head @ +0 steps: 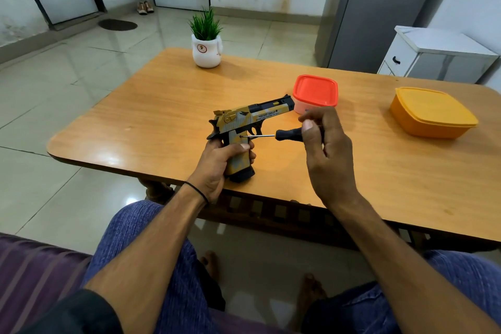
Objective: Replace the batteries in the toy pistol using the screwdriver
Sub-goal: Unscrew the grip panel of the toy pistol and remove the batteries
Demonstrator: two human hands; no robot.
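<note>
While the left hand (217,163) clamps the toy pistol (244,127) by its handle at frame centre above the table (162,106), the right hand (322,141) pinches the screwdriver (284,135), tip at the handle's screw; a tilted tip could slip and strip it.

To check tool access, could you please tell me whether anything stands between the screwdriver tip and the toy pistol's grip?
Nothing visible does: the screwdriver, held by the right hand, has its tip at the toy pistol grip, just above the left hand thumb.
</note>
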